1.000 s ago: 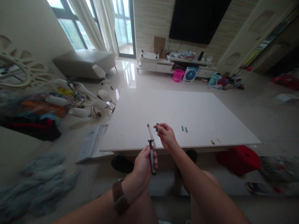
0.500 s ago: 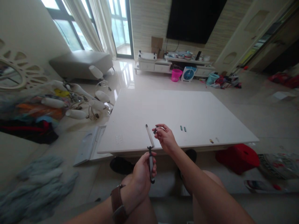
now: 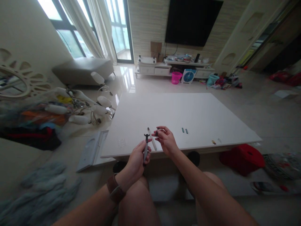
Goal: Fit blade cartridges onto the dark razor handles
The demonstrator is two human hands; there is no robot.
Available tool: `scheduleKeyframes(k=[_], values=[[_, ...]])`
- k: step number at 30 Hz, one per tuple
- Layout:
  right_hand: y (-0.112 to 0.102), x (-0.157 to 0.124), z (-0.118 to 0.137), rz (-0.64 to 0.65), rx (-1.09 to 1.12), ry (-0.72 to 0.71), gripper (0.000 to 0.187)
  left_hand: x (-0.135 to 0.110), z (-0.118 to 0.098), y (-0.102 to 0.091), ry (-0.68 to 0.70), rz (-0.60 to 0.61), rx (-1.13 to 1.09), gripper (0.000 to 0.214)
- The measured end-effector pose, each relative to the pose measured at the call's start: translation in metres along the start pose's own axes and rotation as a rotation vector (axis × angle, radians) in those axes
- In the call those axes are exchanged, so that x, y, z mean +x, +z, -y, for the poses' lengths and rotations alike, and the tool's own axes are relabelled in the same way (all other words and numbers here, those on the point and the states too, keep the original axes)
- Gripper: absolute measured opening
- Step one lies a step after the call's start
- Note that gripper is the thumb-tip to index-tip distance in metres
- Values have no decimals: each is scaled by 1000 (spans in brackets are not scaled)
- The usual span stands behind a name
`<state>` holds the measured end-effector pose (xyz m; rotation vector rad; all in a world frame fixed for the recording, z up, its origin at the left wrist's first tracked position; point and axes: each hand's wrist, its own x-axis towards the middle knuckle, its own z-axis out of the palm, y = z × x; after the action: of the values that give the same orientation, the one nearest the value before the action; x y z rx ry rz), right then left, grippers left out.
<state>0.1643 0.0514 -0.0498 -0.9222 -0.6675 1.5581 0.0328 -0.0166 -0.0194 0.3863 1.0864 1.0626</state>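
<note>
My left hand (image 3: 139, 153) is wrapped round a grey and black razor handle (image 3: 146, 150), held upright with its forked top bare. Just to its right, my right hand (image 3: 166, 140) pinches a small dark piece (image 3: 157, 130) that looks like a razor head; the fingers partly hide it. The fork and the piece are apart. Beneath and between the hands a white toothbrush (image 3: 152, 142) with dark bristles lies on the white table (image 3: 188, 110). Two small dark green oblong pieces (image 3: 184, 130) lie side by side to the right of my right hand.
A clear plastic piece (image 3: 121, 143) lies at the table's left, and a small brown and yellow item (image 3: 213, 142) near the right front edge. A red stool (image 3: 243, 158) stands at the front right. Lamp arms with white shades (image 3: 80, 119) crowd the left side.
My left hand has risen and moved slightly left with the razor handle, bringing its fork up over the table beside the toothbrush. My right hand still pinches the small dark piece, nearly in place.
</note>
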Motion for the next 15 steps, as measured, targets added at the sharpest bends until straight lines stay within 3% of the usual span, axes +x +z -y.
scheduleKeyframes(k=[15], values=[[2, -1, -1, 35, 26, -2, 36, -1, -1, 2, -49, -11, -2, 36]])
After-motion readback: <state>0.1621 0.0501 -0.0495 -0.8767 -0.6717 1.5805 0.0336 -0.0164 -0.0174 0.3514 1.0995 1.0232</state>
